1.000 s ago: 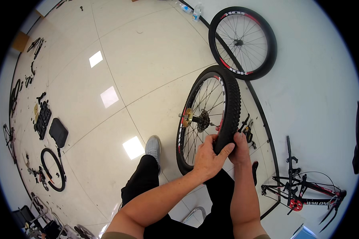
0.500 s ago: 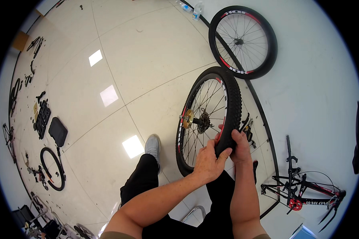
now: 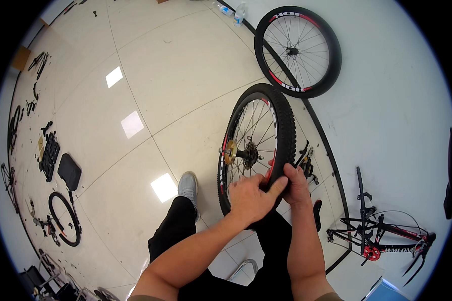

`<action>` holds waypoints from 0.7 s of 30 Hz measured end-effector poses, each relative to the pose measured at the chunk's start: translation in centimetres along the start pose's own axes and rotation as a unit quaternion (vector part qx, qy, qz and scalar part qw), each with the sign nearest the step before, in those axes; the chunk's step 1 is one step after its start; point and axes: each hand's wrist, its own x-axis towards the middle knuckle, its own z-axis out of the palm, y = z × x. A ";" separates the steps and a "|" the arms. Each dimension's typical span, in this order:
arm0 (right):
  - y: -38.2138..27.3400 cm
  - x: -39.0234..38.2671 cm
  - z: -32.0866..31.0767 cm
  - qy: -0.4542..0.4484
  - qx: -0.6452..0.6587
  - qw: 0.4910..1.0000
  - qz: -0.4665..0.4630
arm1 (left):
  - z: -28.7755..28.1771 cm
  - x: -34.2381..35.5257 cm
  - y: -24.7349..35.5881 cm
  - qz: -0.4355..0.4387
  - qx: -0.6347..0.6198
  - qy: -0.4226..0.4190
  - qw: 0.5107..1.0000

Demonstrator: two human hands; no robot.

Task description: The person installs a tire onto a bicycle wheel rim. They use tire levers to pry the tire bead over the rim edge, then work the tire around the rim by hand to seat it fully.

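1. Your left hand (image 3: 248,198) is pinching the knobbly black rubber tyre (image 3: 286,125) of a spoked bicycle wheel with a black, red and white rim (image 3: 250,149): thumb across the tread, fingers curled on the rim side.
2. Your right hand (image 3: 297,184) is clamped on the same tyre, just beside the left: thumb on the tread, other fingers mostly hidden behind it.
3. Wheel is tilted in front of you, toward the right edge of the pale tiled floor (image 3: 186,90). Its lower end is partly hidden by your left hand.
4. Dark toothed cassette (image 3: 251,156) at the hub; gold-coloured round disc (image 3: 230,152) on the axle, left of it.
5. Second spoked wheel with black tyre (image 3: 292,51) leans on the white wall (image 3: 386,110) at the floor's right edge, beyond yours.
6. Black-and-red bicycle frame (image 3: 394,234) is against that wall, to your right.
7. Open black tool case (image 3: 49,156) and closed dark case (image 3: 69,171) lie near the floor's left edge.
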 end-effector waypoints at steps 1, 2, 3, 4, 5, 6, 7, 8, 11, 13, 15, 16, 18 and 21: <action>0.2 -0.1 -0.1 0.018 0.002 1.000 -0.006 | -0.5 0.6 0.1 0.002 0.025 0.007 1.000; 0.6 -0.1 0.0 0.035 0.004 0.999 -0.012 | -0.8 1.0 0.2 -0.033 0.005 0.032 0.999; 0.9 -0.3 0.1 0.052 0.007 0.998 -0.017 | -1.3 1.5 0.3 -0.048 -0.059 0.038 0.996; 0.7 -0.7 0.0 0.029 -0.003 1.000 0.005 | -1.7 2.2 0.3 -0.062 -0.123 0.044 0.990; 0.1 -1.1 0.6 0.001 -0.012 0.999 0.030 | -2.0 2.7 0.0 -0.042 -0.187 0.055 0.980; -0.1 -1.4 0.9 -0.026 -0.021 0.998 0.055 | -2.1 3.2 -0.6 -0.021 -0.250 0.066 0.966; 0.1 -1.7 0.9 -0.041 -0.023 0.996 0.074 | -2.2 3.7 -1.1 0.000 -0.311 0.077 0.947; 0.4 -1.9 0.6 -0.080 -0.037 0.992 0.089 | -2.3 4.1 -1.2 0.003 -0.325 0.084 0.942; 1.1 -2.3 0.1 -0.193 -0.047 0.969 0.148 | -3.2 5.2 -1.6 -0.019 -0.362 0.061 0.930; 1.0 -2.3 -0.3 -0.235 -0.107 0.951 0.172 | -3.5 5.5 -1.2 -0.065 -0.388 0.035 0.919; 1.1 -2.1 -0.6 -0.246 -0.200 0.928 0.195 | -3.7 5.5 -1.0 -0.104 -0.402 0.015 0.910; 1.0 -2.1 -0.6 -0.241 -0.263 0.909 0.213 | -3.7 5.4 -0.8 -0.116 -0.414 -0.003 0.903; 0.6 -2.3 -0.1 -0.223 -0.386 0.861 0.246 | -4.2 4.9 0.4 -0.141 -0.438 -0.043 0.887; 0.1 -2.6 0.4 -0.213 -0.486 0.825 0.195 | -5.0 4.7 0.6 -0.128 -0.437 -0.053 0.889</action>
